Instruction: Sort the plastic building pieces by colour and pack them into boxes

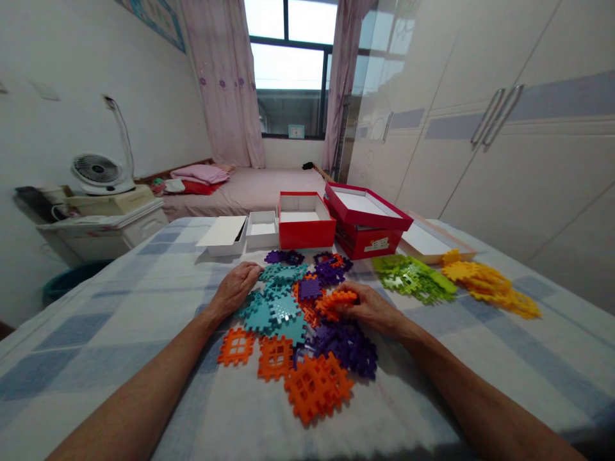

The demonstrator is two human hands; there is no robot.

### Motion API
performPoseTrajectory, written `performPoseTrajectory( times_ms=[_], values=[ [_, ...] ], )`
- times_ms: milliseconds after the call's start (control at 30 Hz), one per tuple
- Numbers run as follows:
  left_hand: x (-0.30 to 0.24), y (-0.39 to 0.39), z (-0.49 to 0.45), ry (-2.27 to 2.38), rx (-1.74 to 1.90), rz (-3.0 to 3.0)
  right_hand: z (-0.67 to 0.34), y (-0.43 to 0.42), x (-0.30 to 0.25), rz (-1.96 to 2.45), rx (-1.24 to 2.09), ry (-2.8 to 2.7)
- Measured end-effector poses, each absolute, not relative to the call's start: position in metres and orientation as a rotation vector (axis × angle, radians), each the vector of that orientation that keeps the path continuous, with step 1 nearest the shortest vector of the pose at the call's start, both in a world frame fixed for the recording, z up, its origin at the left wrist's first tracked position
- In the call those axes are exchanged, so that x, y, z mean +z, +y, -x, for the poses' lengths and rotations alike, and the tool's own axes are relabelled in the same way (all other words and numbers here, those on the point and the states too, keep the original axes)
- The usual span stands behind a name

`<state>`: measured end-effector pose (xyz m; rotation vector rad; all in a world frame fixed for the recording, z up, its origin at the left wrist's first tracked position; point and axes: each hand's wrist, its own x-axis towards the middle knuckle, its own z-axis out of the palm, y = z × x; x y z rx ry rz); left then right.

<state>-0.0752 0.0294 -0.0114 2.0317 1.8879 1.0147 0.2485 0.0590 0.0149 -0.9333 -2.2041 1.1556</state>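
L hand [237,285] palm-down at edge of teal notched plastic tiles [259,314], can't tell if fingers grip; R hand [371,307] angled inward, fingers clamped on orange notched plastic tiles [334,303]. Under: blue/white checked cloth [144,333]. Rear: pink-covered bed [269,186], window [288,67] w/ pink curtains [225,96].

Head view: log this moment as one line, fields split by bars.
left hand: beside teal pieces | right hand: holding orange pieces | green pieces: beside yellow pieces
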Motion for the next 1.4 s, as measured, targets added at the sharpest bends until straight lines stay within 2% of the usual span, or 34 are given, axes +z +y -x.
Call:
performPoseTrajectory(
  times_ms=[133,467,600,800,967,1133,1400],
  values=[
    [-0.010,0.028,0.074,1.879,1.008,-2.035,-0.245,0.058,0.016,0.865,1.239,-2.214],
    [-0.011,0.029,0.076,1.882,0.993,-2.049,-0.241,0.052,0.017,0.946,1.200,-2.188],
    [-0.010,0.029,0.075,1.889,0.985,-2.056,-0.242,0.055,0.013,1.039,1.089,-2.092],
    [-0.007,0.028,0.073,1.902,0.949,-2.060,-0.250,0.059,0.020,0.881,1.403,-2.072],
    [-0.007,0.028,0.073,1.906,0.970,-2.057,-0.247,0.054,0.026,0.865,1.056,-2.365],
    [-0.009,0.029,0.074,1.883,0.981,-2.080,-0.247,0.054,0.022,0.946,0.911,-2.327],
    [-0.009,0.029,0.074,1.883,0.990,-2.084,-0.255,0.058,0.032,0.993,1.107,-1.953]
  ],
)
